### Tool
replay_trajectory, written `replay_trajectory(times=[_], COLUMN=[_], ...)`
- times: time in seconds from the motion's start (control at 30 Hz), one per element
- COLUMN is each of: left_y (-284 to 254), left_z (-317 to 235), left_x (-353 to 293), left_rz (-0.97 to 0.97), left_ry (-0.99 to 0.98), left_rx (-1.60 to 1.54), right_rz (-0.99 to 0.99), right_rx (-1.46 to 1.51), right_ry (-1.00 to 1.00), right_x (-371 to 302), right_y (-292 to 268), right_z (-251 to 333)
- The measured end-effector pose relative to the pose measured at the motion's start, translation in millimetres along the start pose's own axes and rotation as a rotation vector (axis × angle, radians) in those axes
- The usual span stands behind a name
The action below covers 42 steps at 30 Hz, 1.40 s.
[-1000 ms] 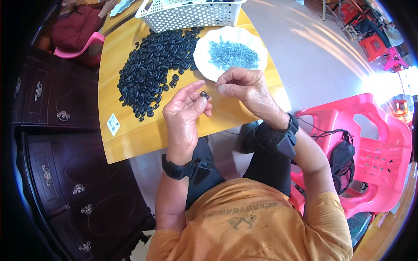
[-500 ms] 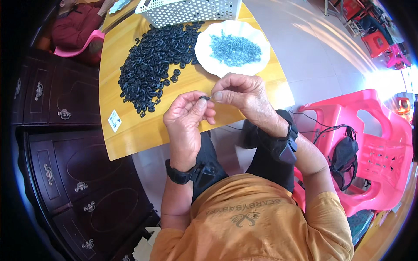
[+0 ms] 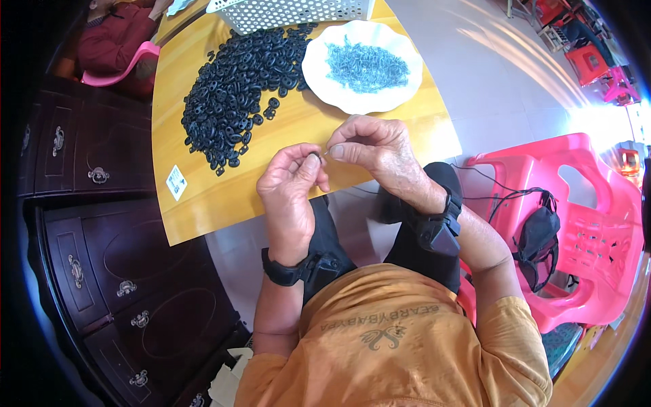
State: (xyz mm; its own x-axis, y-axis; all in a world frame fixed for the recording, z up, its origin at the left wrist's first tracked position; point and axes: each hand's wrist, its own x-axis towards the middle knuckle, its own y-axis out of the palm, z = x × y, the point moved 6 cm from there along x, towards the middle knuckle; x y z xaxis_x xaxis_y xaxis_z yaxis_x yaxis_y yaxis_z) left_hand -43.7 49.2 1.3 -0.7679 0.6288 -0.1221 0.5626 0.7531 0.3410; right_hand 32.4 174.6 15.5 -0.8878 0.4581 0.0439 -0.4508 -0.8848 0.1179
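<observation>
Over the near part of the table, my left hand (image 3: 288, 186) is closed, with thumb and fingers pinching a small black piece (image 3: 315, 157). My right hand (image 3: 380, 152) meets it from the right, thumb and forefinger pressed together on a tiny thin metal piece (image 3: 327, 152). The fingertips of both hands are nearly touching. Beyond them lies a big pile of black two-holed plastic pieces (image 3: 237, 88). To its right stands a white scalloped plate (image 3: 317, 85) holding a heap of small thin metal pieces (image 3: 366, 66).
A white perforated basket (image 3: 291, 15) stands at the table's far edge. The yellow wooden table (image 3: 217, 214) bears a white label (image 3: 176, 182). Dark drawers (image 3: 115, 156) are on the left; a pink chair (image 3: 583, 224) with a black bag (image 3: 539, 234) is on the right. Another person's sleeve (image 3: 122, 41) shows far left.
The view has shifted slightly, so the table and plate sit a little higher. Both hands keep their pinch; the thin metal piece shows more plainly between the fingertips.
</observation>
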Motion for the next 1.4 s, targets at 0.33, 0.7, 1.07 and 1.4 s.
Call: replay_trajectory(times=[0.33,0.7,1.07,1.4], left_y=[-1.0,-0.1,1.2,-2.8], left_z=[5.3,7.0,3.2,6.3], left_x=[-7.4,-11.4,-14.3,-13.8], left_rz=[-0.03,-0.024,-0.091,-0.104], left_ry=[-0.073,-0.135,-0.049,-0.039], left_rx=[-0.034,-0.03,0.071,0.016], right_rz=[0.009,0.048,0.049,0.037], right_rx=[0.042,0.007,-0.209,-0.255], right_ry=[0.061,0.053,-0.151,-0.207], right_x=[-4.9,-3.9,-1.7,0.3], right_y=[4.7,6.3,7.5,13.7], right_z=[-6.7,-5.0,0.8,1.2])
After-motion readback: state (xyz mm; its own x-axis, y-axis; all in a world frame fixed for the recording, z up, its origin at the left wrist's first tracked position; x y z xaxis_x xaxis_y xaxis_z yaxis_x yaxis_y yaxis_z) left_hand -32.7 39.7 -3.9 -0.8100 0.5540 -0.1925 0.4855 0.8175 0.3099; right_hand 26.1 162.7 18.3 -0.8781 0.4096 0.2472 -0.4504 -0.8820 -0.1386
